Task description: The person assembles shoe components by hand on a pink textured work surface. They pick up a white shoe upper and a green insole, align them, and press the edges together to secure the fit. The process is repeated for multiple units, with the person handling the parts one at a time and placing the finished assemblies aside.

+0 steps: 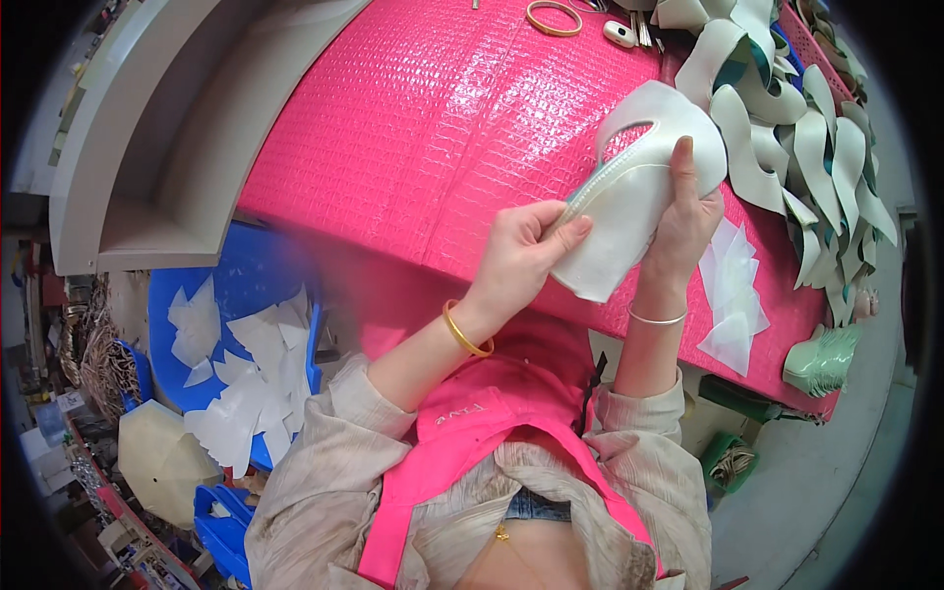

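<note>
Over the near right part of the pink-covered table (393,128), both my hands hold a white shoe upper (629,211) with a stitched edge and an oval opening. My left hand (526,246) pinches its left edge between thumb and fingers. On its right side, my right hand (683,221) grips it with the thumb lying on top; those fingers are mostly hidden beneath. Beside my right wrist lies a stack of translucent white sheet pieces (733,300). More white uppers (757,147) are heaped at the right.
A roll of yellow tape (554,18) and a small white device (619,34) lie at the far edge. A grey open-fronted housing (187,128) borders the table's left. Below it, a blue chair (172,344) bears white cut pieces (261,379). A green bundle (824,359) sits at the right corner.
</note>
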Demonstrator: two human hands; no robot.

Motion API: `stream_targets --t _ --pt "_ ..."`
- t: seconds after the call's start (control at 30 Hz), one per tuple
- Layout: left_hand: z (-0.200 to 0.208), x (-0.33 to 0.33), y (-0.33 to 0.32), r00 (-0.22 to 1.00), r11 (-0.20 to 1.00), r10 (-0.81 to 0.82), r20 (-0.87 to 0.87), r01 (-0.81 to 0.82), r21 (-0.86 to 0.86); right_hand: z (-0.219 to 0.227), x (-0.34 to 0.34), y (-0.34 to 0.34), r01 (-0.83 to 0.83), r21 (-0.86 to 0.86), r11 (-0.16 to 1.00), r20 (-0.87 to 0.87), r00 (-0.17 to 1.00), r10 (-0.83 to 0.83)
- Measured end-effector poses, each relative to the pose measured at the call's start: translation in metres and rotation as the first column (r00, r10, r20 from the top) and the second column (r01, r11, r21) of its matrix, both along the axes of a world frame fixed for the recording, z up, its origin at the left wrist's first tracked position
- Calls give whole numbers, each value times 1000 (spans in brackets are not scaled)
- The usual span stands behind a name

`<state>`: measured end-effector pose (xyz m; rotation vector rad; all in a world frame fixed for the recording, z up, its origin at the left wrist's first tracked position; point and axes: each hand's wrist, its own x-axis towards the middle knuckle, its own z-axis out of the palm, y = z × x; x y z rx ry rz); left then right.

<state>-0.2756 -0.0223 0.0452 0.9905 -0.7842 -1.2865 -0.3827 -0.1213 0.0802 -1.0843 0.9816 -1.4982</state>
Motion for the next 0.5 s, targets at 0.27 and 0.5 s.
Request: stream_targets --t 0.27,0.5 --pt "13 1 -15 929 990 136 345 -139 -15 -11 5 16 -41 -103 994 -70 997 34" --pt "5 -4 -10 929 983 179 325 -154 -101 -4 6 11 39 -44 998 -47 998 -41"
